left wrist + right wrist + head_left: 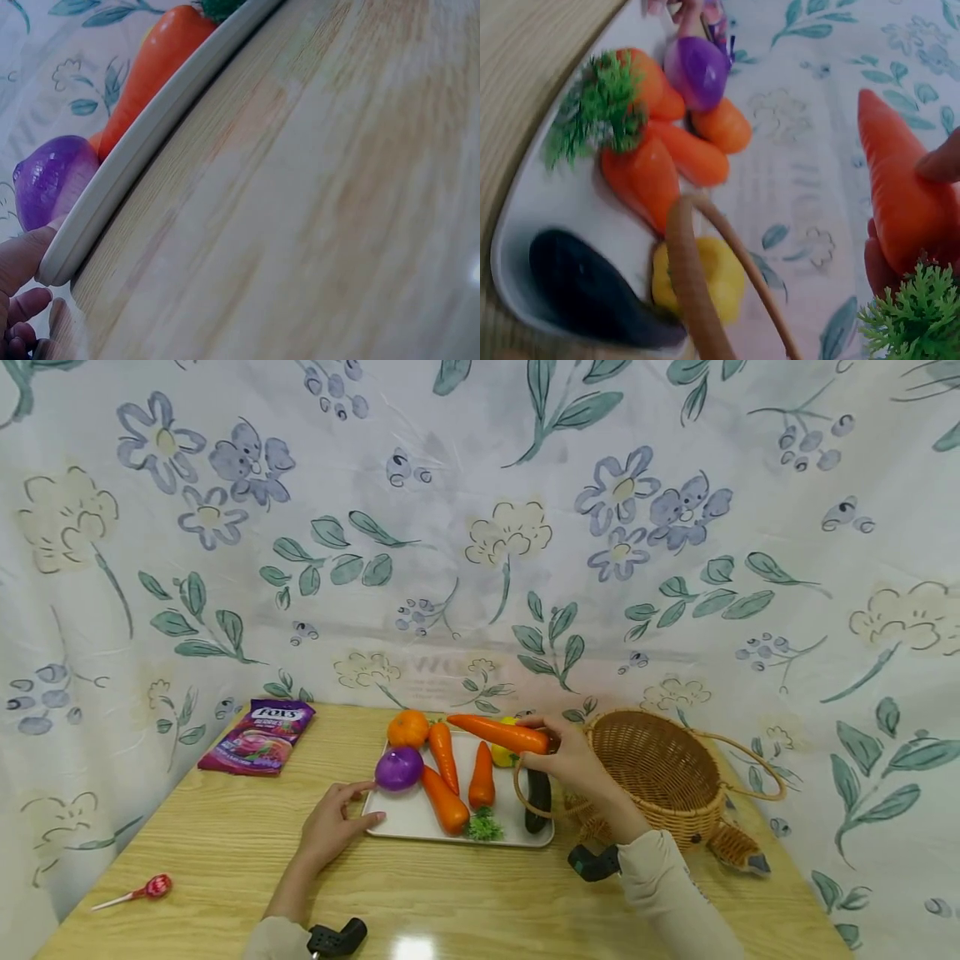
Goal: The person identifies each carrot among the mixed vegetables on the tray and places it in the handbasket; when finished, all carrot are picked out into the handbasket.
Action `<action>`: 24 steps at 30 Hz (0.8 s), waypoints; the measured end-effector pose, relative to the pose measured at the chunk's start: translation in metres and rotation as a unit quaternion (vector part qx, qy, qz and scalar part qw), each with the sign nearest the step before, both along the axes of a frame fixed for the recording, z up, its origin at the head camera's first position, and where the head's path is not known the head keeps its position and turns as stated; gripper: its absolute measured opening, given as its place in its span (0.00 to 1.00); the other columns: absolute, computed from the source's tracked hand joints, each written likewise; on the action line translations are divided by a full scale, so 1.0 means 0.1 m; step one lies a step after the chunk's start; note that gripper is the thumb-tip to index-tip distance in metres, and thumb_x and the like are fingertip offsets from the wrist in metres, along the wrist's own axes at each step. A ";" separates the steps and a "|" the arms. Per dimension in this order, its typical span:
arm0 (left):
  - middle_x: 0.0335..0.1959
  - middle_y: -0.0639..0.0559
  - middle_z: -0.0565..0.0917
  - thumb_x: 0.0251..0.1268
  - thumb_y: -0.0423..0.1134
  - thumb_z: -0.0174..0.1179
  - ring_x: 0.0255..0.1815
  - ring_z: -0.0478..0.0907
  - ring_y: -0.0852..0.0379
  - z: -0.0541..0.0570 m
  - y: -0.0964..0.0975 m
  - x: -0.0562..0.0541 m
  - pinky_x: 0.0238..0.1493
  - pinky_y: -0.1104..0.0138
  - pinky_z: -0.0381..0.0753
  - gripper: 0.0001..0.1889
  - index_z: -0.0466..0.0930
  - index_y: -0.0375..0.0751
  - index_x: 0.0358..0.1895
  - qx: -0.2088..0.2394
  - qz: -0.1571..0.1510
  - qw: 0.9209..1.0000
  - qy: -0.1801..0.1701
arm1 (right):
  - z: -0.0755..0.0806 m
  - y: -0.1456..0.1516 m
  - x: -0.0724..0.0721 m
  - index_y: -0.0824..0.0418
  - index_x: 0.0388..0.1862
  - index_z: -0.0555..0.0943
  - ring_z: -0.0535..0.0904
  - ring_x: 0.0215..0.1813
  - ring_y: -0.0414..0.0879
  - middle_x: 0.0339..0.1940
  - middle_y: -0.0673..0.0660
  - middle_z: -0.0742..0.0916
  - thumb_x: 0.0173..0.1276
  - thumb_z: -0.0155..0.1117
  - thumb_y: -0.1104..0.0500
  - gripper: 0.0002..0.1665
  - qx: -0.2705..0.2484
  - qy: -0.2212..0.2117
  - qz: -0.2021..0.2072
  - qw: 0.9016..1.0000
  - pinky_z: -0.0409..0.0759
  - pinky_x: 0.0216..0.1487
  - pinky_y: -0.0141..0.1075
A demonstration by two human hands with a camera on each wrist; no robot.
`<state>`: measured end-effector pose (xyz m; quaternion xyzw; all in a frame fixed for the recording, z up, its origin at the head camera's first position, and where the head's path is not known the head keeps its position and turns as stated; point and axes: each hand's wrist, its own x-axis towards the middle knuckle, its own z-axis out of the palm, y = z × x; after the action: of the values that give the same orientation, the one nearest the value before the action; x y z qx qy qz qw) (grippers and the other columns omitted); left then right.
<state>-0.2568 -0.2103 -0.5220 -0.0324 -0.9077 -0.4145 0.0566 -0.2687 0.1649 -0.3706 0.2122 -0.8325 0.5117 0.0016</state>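
My right hand (573, 760) holds a toy carrot (491, 731) by its thick, leafy end, raised above the back right of a white tray (495, 842). In the right wrist view, thumb and fingers lie on either side of this carrot (900, 180). My left hand (330, 831) grips the tray's left edge, thumb on the rim and fingers outside, beside a purple onion (399, 769). Several more carrots (447, 802) lie on the tray, with an orange round fruit or vegetable (408, 728), a dark eggplant (537, 806) and a yellow pepper (724, 281), partly hidden by a basket handle.
A wicker basket (701, 806) stands right of the tray; one handle (521, 797) loops over the tray's right side beneath my right hand, the other (776, 781) points right. A purple candy bag (258, 739) lies back left, a red lollipop (157, 886) front left. Patterned cloth hangs behind.
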 end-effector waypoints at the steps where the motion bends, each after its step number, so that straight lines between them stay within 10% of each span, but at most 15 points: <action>1: 0.46 0.47 0.76 0.55 0.52 0.72 0.33 0.65 0.56 0.00 0.00 0.00 0.34 0.66 0.63 0.29 0.79 0.50 0.61 -0.002 0.000 1.000 0.001 | 0.02 0.06 0.00 0.63 0.62 0.76 0.78 0.45 0.52 0.56 0.68 0.80 0.64 0.66 0.67 0.26 0.005 0.001 0.004 1.000 0.79 0.44 0.38; 24: 0.46 0.46 0.77 0.56 0.53 0.72 0.34 0.65 0.57 -0.02 0.01 0.01 0.34 0.66 0.63 0.30 0.79 0.49 0.62 -0.003 -0.002 1.000 0.010 | 0.31 1.03 -0.04 0.65 0.61 0.75 0.74 0.44 0.52 0.51 0.67 0.80 0.65 0.64 0.67 0.25 0.059 -0.009 -0.016 0.998 0.76 0.43 0.36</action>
<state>-0.2562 -0.2095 -0.5236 -0.0390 -0.9081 -0.4118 0.0648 -0.2730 0.2680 -0.3397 0.1939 -0.8644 0.4639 -0.0105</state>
